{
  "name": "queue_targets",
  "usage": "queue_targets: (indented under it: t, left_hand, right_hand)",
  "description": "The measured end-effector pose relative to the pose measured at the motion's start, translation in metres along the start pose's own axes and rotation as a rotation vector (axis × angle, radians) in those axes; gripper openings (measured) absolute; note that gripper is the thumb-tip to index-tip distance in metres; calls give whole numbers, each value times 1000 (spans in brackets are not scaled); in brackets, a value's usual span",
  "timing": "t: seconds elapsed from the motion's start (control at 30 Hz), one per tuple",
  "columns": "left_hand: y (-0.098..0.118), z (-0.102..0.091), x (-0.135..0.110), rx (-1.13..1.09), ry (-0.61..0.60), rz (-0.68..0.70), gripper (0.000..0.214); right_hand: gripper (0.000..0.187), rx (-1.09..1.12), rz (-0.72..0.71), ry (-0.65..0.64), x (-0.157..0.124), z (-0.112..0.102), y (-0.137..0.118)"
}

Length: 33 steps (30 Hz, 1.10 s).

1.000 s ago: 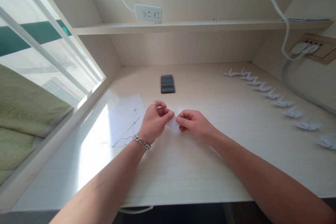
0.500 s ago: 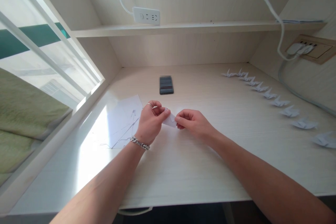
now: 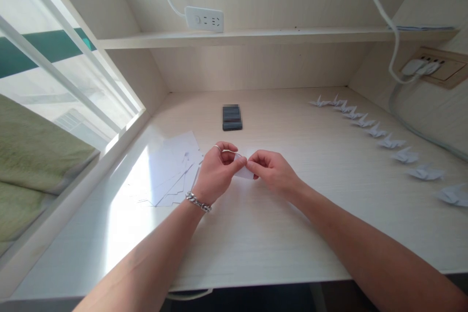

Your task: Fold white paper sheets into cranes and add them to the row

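A small piece of folded white paper [image 3: 244, 172] is held just above the desk, between both hands. My left hand [image 3: 219, 170], with a ring and a chain bracelet, pinches its left side between thumb and fingers. My right hand [image 3: 272, 171] grips the right edge with thumb and forefinger, close to the left thumb. Part of the paper is hidden behind the fingers. White paper sheets [image 3: 171, 156] lie flat to the left of my left hand. Several white paper cranes [image 3: 389, 142] stand in a curved row on the right.
A dark phone-like device [image 3: 232, 118], its face blurred, lies beyond my hands on the desk [image 3: 278, 239]. Above it runs a shelf [image 3: 256, 38] with a white power strip [image 3: 204, 19]. A white cable [image 3: 393, 48] hangs to the wall socket [image 3: 438, 68]. White bars [image 3: 62, 68] border the left side.
My left hand has shifted slightly right, closer to my right hand. The two thumbs are nearer each other on the paper, and less of it shows between them.
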State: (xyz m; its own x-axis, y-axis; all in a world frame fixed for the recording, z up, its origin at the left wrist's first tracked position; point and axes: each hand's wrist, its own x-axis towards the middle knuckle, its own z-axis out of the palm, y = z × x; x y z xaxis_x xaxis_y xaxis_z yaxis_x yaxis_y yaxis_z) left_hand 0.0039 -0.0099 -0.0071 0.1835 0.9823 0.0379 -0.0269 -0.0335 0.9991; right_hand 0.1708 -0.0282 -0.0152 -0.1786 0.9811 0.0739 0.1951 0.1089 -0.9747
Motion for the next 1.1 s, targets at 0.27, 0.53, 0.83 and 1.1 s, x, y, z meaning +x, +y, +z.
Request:
queue_targets:
  t: [0.27, 0.53, 0.83, 1.1]
  left_hand:
    - [7, 2, 1, -236, 49, -57, 43]
    - [2, -1, 2, -191, 26, 3, 39]
    - [5, -5, 4, -219, 82, 5, 41]
    - [8, -2, 2, -138, 52, 30, 33]
  right_hand:
    - [33, 223, 108, -42, 3, -1, -3]
    - [27, 190, 57, -30, 2, -1, 0]
    - [18, 40, -40, -3, 2, -4, 1]
    - [17, 38, -40, 5, 1, -2, 0]
